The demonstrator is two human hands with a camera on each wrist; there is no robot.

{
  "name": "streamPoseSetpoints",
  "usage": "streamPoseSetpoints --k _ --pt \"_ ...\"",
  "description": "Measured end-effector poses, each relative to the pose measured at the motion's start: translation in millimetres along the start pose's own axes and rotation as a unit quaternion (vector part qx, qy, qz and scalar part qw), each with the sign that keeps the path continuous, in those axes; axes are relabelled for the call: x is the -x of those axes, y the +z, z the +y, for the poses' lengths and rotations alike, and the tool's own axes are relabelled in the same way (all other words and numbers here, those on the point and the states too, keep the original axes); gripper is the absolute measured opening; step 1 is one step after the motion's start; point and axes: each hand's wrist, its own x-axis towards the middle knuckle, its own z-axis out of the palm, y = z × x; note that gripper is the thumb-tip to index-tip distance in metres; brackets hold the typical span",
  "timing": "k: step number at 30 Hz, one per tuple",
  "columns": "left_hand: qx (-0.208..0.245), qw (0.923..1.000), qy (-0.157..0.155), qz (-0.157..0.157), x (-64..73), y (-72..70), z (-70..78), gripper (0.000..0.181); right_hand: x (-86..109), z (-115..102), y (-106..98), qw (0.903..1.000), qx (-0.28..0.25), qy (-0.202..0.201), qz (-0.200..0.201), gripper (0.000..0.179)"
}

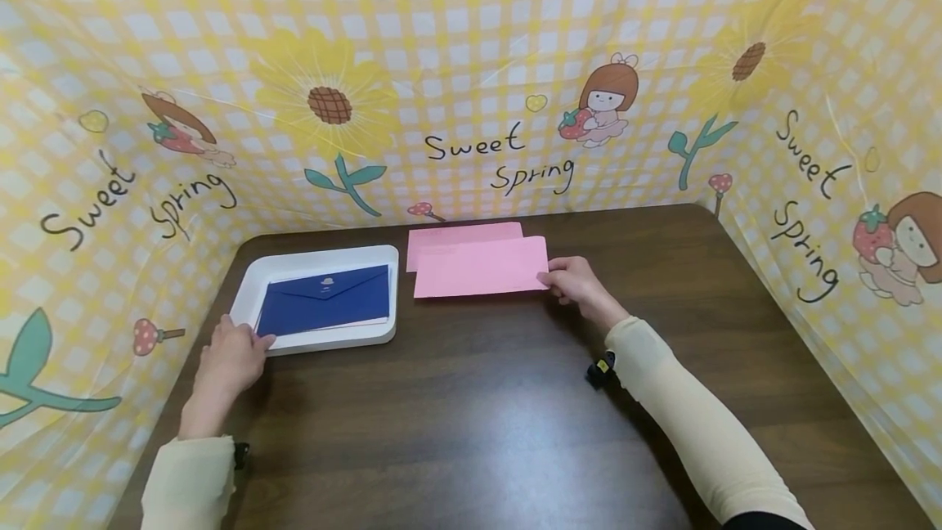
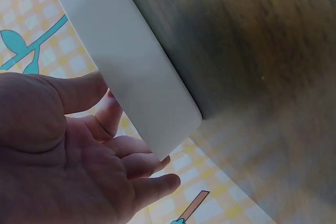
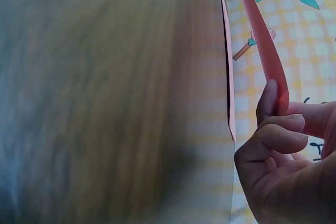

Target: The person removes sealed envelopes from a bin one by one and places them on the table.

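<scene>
My right hand [image 1: 577, 285] pinches a pink envelope [image 1: 478, 268] at its right end. The right wrist view has that envelope [image 3: 270, 61] on edge between thumb and fingers, raised off the table. Behind it a second pink envelope [image 1: 464, 231] lies on the table, partly covered from the head view. At the left, a white tray [image 1: 324, 346] holds a dark blue envelope [image 1: 331, 305] with a small hat emblem on its flap; a pale edge shows beneath it. My left hand [image 1: 234, 354] grips the tray's near left corner, thumb at the rim and fingers along the outer side.
The dark wooden table [image 1: 471, 415] carries the tray and the envelopes near its back edge. A yellow checked cloth [image 1: 471, 56] with flowers and lettering hangs upright behind the table and along both sides.
</scene>
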Motion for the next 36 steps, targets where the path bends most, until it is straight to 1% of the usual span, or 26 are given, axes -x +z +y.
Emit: streamPoseSetpoints --k 8,18,28,36 --pt "0.001 1.0 0.005 0.008 1.1 0.0 2.1 0.036 1.0 5 -14 0.9998 0.015 0.015 0.005 0.016" --pt "0.003 0.9999 -0.006 -0.016 -1.6 -2.7 1.4 0.036 -1.8 8 -30 0.9997 0.017 0.018 0.0 0.016" --pt "0.002 0.9999 -0.006 -0.013 0.4 -1.9 2.0 0.036 -3.7 14 -43 0.9992 0.023 0.032 0.001 0.016" --pt "0.006 0.9998 -0.009 -0.014 1.5 -3.1 2.3 0.035 -2.2 17 -58 0.9991 0.025 0.034 0.004 0.022"
